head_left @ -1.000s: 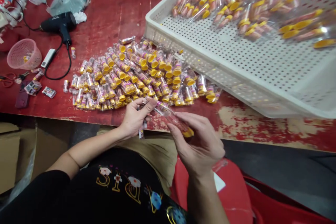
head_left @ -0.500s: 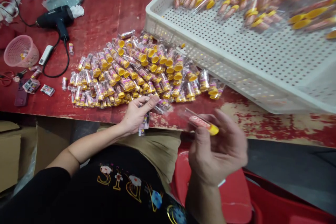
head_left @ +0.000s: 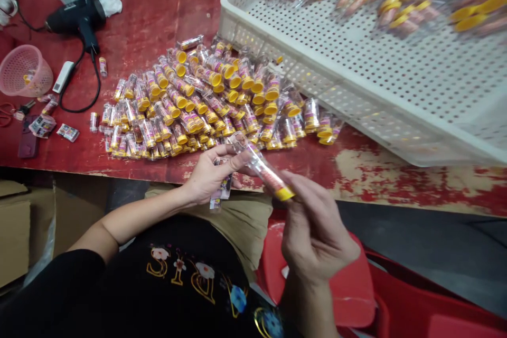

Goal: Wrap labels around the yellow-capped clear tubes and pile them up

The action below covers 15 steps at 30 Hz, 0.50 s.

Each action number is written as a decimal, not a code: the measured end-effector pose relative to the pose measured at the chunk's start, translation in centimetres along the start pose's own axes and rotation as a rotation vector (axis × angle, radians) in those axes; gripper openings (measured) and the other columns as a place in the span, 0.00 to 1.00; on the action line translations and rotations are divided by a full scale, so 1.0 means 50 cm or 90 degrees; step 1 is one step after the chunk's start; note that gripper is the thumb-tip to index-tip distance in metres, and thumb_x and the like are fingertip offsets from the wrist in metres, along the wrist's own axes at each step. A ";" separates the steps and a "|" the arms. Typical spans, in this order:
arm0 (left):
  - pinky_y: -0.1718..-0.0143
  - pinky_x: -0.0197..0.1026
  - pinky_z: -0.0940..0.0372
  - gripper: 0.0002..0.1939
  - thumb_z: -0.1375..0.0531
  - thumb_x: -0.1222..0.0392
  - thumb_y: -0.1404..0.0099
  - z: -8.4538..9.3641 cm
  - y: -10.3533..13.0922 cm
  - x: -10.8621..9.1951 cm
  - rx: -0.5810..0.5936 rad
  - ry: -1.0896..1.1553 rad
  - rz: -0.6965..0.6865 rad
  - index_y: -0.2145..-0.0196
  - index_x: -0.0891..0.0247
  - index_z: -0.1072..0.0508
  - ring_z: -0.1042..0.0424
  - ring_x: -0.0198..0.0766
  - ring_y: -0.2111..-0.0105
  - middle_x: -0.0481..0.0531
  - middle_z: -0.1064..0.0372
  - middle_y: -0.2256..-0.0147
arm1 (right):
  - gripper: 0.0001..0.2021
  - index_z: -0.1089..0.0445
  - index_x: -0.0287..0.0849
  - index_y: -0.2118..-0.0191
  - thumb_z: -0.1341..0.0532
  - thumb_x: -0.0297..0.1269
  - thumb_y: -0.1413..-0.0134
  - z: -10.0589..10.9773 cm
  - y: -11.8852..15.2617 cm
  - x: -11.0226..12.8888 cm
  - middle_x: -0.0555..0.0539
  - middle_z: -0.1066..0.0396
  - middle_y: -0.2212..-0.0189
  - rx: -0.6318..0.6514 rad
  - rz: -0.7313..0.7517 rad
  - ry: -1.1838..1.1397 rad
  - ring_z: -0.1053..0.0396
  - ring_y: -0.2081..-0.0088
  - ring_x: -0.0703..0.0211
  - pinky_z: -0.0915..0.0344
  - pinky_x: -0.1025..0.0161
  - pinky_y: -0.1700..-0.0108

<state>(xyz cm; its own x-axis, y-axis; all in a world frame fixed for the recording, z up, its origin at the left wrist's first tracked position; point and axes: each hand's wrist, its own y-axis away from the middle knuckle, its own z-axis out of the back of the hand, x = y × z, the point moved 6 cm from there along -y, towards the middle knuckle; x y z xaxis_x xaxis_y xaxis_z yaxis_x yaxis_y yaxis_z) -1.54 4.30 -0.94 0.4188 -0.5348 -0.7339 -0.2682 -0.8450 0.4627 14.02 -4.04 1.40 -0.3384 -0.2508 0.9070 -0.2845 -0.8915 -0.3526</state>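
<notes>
My left hand [head_left: 209, 175] is closed on a clear plastic sleeve [head_left: 237, 141] at the table's front edge, with small printed wrappers [head_left: 222, 193] hanging below its fingers. My right hand [head_left: 312, 222] pinches the yellow-capped end of a clear tube [head_left: 269, 175] with pinkish contents. The tube's far end meets the sleeve at my left fingertips; how far it reaches inside is hard to tell. Just beyond my hands lies a large pile of small yellow-capped tubes [head_left: 178, 100].
A white perforated tray [head_left: 356, 63] with bagged yellow-capped tubes [head_left: 392, 5] fills the right. At the left are a black heat gun [head_left: 77, 15], its cord, a pink basket [head_left: 39, 71] and a purple phone [head_left: 28, 140]. Red chairs [head_left: 352, 296] stand below the table.
My right hand has moved left with the tube, bringing its far end to the sleeve at my left hand. The view has shifted slightly.
</notes>
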 end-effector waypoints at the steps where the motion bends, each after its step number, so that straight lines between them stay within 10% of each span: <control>1: 0.79 0.33 0.35 0.29 0.22 0.41 0.57 -0.002 0.002 0.000 0.005 -0.001 0.005 0.68 0.65 0.24 0.31 0.30 0.79 0.48 0.27 0.72 | 0.22 0.24 0.54 0.42 0.36 0.28 0.39 -0.004 0.002 0.001 0.44 0.23 0.48 0.026 0.008 -0.007 0.23 0.48 0.49 0.24 0.48 0.48; 15: 0.76 0.33 0.32 0.38 0.20 0.62 0.57 -0.028 0.050 0.017 0.045 -0.031 0.044 0.47 0.57 0.20 0.28 0.34 0.72 0.53 0.23 0.63 | 0.12 0.19 0.53 0.60 0.27 0.28 0.49 -0.017 -0.002 0.011 0.51 0.20 0.68 -0.151 0.052 0.042 0.24 0.65 0.54 0.25 0.49 0.60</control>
<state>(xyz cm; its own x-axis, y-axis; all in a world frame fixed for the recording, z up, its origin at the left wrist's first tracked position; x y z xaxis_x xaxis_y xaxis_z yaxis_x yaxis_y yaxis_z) -0.66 1.76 0.28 0.3544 -0.5901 -0.7254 -0.3563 -0.8025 0.4786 13.08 -3.79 1.74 -0.4244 -0.2863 0.8590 -0.4535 -0.7539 -0.4754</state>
